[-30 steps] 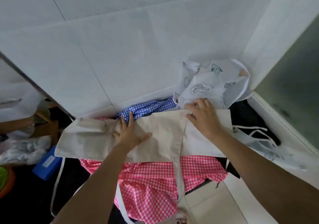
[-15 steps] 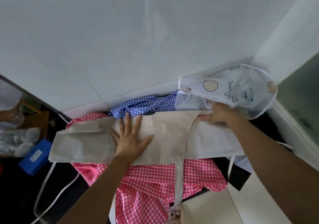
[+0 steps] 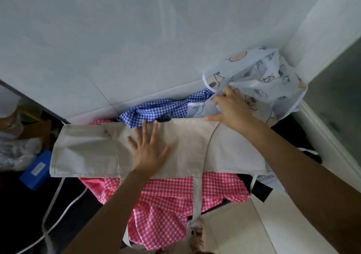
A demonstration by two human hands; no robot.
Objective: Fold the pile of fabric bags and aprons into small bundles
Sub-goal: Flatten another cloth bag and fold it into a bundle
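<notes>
**Clerk:** Item 1, position of the work?

**Inspector:** The apron [image 3: 185,146] lies as a long folded band across the top of the pile, over the pink cloth [image 3: 166,205] and against the blue cloth [image 3: 156,111]. The left hand [image 3: 148,152] lies flat on its middle, fingers spread, gripping nothing.

**Clerk:** And the right hand [image 3: 232,111]?

**Inspector:** It is at the band's far right corner, thumb along the top edge, fingers in among the folds of the bag [image 3: 273,81]. Whether it pinches that bag or only pushes it, I cannot tell.

**Clerk:** Hazards?

**Inspector:** 3 noted, all judgement.
- Risk 1: the band rests on loose, rumpled cloth, not a firm surface. A fold made across it could skew, or drag the pink cloth along.
- Risk 2: the strap [image 3: 197,195] hangs down over the pink cloth toward the near side. Left out of the fold, it would likely trail from the bundle or snag.
- Risk 3: the bag touches the apron's corner. If the bag is shifted carelessly, that corner could lift and the fold open.

**Clerk:** The left end?

**Inspector:** It seems to overhang the pile, near the box [image 3: 36,170]. With the left hand lifted, the band could slide that way.

**Clerk:** Progress?

**Inspector:** The apron is part-folded. No finished bundle is visible.
</notes>
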